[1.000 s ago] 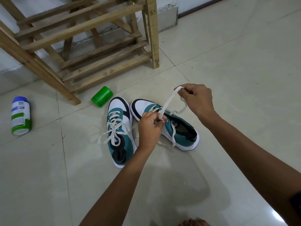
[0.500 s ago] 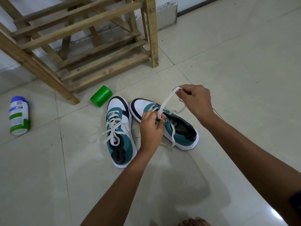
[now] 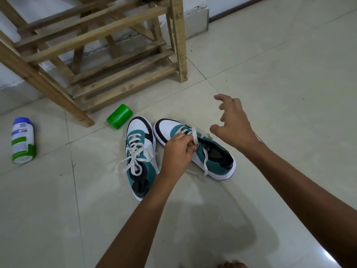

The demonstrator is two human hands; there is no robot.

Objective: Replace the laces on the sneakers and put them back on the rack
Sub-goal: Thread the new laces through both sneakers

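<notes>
Two teal, white and black sneakers lie side by side on the tiled floor, toes pointing away from me. The left sneaker (image 3: pixel 140 155) has its white lace tied in a bow. Over the right sneaker (image 3: pixel 210 155), my left hand (image 3: pixel 176 154) pinches a loop of its white lace (image 3: pixel 195 137) near the upper eyelets. One loose lace end hangs down the shoe's side. My right hand (image 3: pixel 234 120) hovers above and to the right of that shoe, fingers spread, holding nothing. The wooden rack (image 3: pixel 108 43) stands behind the shoes.
A green cup (image 3: pixel 119 116) lies on its side just beyond the left sneaker, by the rack's leg. A white, blue-capped bottle with a green label (image 3: pixel 22 141) lies at the far left. Bare tiles stretch to the right and toward me.
My right hand has let go of the lace it was holding taut and opened, moving slightly right. The lace has dropped onto the right sneaker. My left hand keeps its pinch.
</notes>
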